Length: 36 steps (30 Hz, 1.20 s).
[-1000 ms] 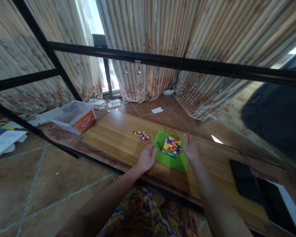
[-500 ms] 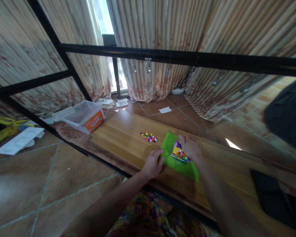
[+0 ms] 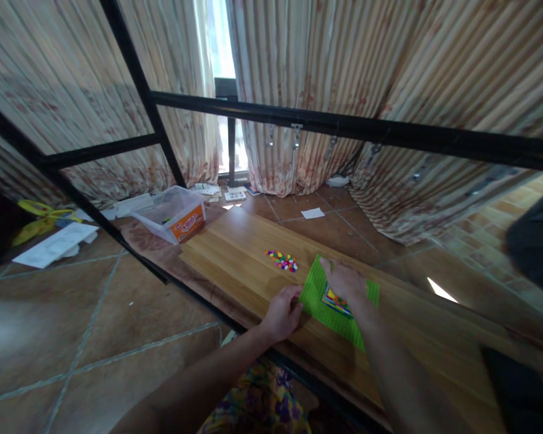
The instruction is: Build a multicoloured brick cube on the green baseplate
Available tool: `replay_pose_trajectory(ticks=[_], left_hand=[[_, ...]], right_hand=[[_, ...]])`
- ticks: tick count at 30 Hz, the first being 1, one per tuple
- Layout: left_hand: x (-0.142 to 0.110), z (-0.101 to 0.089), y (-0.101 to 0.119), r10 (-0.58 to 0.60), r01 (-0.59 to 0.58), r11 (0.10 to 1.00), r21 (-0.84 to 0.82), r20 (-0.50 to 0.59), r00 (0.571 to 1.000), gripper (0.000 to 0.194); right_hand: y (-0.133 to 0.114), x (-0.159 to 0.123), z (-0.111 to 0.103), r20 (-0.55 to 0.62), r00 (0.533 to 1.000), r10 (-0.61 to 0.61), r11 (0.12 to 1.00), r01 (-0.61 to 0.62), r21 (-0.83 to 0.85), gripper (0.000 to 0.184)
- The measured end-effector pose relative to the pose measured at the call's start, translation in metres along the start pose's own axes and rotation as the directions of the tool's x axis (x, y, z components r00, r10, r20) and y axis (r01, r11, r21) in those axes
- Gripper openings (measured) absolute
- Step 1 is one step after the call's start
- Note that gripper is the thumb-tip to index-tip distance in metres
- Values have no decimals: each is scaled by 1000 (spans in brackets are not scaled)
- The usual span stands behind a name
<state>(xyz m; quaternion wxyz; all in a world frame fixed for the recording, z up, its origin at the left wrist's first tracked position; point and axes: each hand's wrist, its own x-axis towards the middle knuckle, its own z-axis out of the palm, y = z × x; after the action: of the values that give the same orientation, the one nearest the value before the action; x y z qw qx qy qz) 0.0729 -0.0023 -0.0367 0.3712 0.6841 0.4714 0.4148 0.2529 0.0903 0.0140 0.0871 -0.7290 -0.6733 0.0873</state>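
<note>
On the wooden board lies a green studded baseplate (image 3: 314, 292), turned at an angle. A low build of small coloured bricks (image 3: 335, 302) stands on its middle, partly covered by my right hand (image 3: 347, 282). That hand lies palm down across the build, fingers stretched toward the baseplate's far left corner, and I see nothing held in it. At the near left edge, my left hand (image 3: 283, 313) has bent fingers and thumb closed on the baseplate's rim. Left of the baseplate is a loose pile of tiny coloured bricks (image 3: 281, 260).
A clear plastic bin (image 3: 163, 211) with an orange label stands beyond the board's (image 3: 235, 241) left end. A black metal rail (image 3: 262, 114) crosses in front, above the board. A dark flat object (image 3: 516, 386) lies at the right end.
My right hand has moved over the brick build and now covers more of it, fingers flatter. The left hand stays at the baseplate's edge. The whole view has shifted slightly.
</note>
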Motion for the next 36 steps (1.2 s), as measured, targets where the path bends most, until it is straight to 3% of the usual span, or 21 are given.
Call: replay_pose_trajectory(ticks=[5,8,11,13,16,19,22,33,36], left_hand=[[4,-10,-9,-99,103,994,27,-121,988,35],[20,-31,-15,-110,135,986,102,-220,969,34],[50,-59,-21,-39,130,938,322,-274,961,34],[75,-75,-23,8,102,880,463,-228,974,39],[106,-86,-25,58,-42,798,602,-6,998,37],[125,-86,-23,9,-105,747,657,148,989,32],[134,-84,-21,-79,-108,693,713,225,971,25],[136,-85,-5,-121,-93,641,762,221,968,24],[124,-87,7,-53,-88,701,708,175,983,21]], right_hand=[[2,-5,3,24,999,-23,1000,24,-21,75],[4,-9,4,19,999,-26,999,27,-29,75],[4,-13,5,5,999,-32,999,32,-30,74],[2,-15,4,15,1000,-26,999,27,-28,73],[-1,-18,0,38,999,7,1000,-6,-27,73],[-5,-21,-5,52,998,32,999,-30,-30,75],[-8,-22,-8,66,997,39,999,-37,-38,77],[-9,-22,-13,105,993,60,998,-57,-37,73],[-5,-22,-12,60,995,75,993,-80,91,69]])
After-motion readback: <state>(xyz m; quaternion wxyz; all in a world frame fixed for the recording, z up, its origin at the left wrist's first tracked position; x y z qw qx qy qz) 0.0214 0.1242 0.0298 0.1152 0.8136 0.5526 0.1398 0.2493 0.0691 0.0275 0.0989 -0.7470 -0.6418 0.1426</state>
